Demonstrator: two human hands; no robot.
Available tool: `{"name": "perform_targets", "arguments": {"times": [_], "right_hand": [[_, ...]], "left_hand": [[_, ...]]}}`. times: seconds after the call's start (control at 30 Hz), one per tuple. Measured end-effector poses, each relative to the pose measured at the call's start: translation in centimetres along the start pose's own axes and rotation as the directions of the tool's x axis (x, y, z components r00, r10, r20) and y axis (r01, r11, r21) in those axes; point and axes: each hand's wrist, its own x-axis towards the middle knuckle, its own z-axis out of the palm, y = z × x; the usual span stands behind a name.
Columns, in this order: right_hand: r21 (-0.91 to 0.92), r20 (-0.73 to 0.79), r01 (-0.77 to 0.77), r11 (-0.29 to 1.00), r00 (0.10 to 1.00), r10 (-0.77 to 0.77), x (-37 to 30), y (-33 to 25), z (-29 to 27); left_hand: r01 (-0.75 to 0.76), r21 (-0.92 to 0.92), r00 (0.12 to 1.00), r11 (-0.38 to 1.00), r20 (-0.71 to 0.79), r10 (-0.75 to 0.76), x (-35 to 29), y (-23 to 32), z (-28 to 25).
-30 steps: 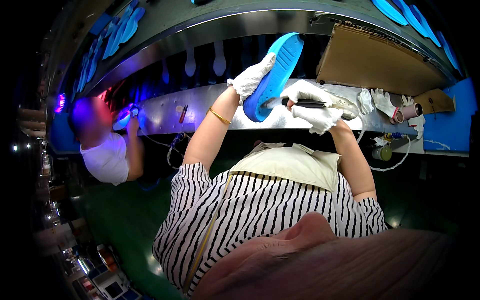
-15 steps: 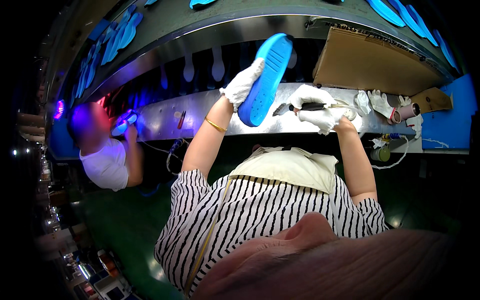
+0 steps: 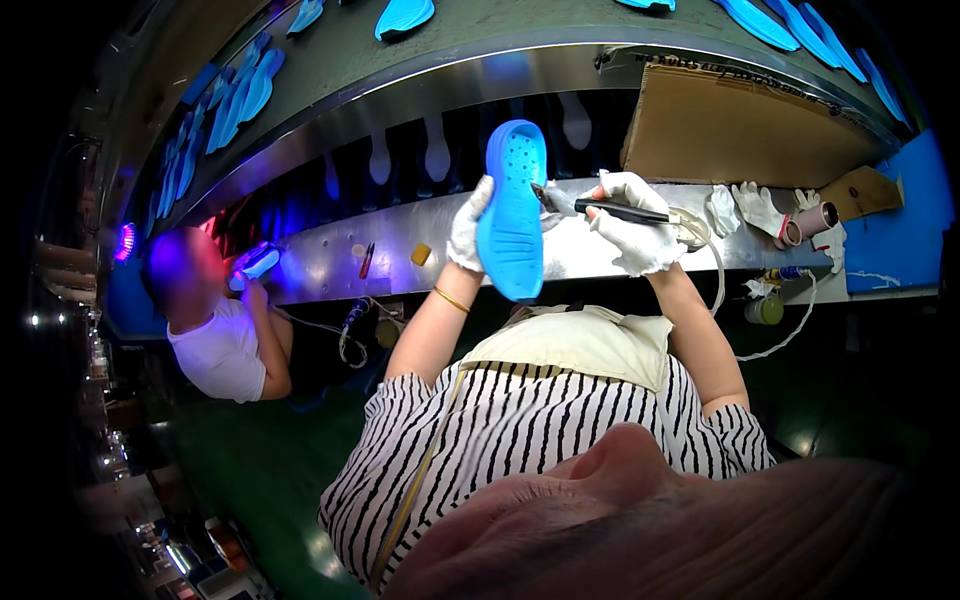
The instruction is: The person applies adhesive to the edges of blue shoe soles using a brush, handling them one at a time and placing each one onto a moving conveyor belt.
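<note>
My left hand [image 3: 467, 230], in a white glove, is closed around the left edge of a blue shoe sole [image 3: 514, 225]. The sole stands lengthwise over the metal bench, its end with small holes pointing away from me. In my white-gloved right hand [image 3: 640, 240] is a black-handled tool [image 3: 622, 211] with a flat metal tip. That tip lies at the sole's right edge; whether it touches cannot be made out. A pale cable [image 3: 716, 260] hangs down beside my right wrist. The left fingertips are partly hidden behind the sole.
A conveyor [image 3: 470, 30] carrying blue soles curves across the far side. On the metal bench [image 3: 330, 245] lie a red-handled tool [image 3: 367, 262], a yellow block [image 3: 421, 254] and white gloves [image 3: 758, 208]. Cardboard [image 3: 740, 130] leans at back right. A co-worker [image 3: 215, 340] handles a sole at left.
My left hand has turned the sole so its holed end points away, and moved it slightly nearer. The tool's tip has come up to the sole's right edge.
</note>
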Motion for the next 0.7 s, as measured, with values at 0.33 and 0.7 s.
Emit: {"name": "perform_targets", "arguments": {"times": [0.33, 0.7], "right_hand": [[-0.092, 0.028, 0.295, 0.951, 0.956, -0.293, 0.9, -0.4, 1.8], [-0.164, 0.124, 0.242, 0.956, 0.967, -0.223, -0.1, -0.8, 2.2]], "left_hand": [[-0.081, 0.152, 0.987, 0.985, -0.127, 0.101, 2.4, -5.5, 2.7], [-0.169, 0.139, 0.981, 0.976, -0.072, 0.180, 3.3, -4.5, 1.7]]}}
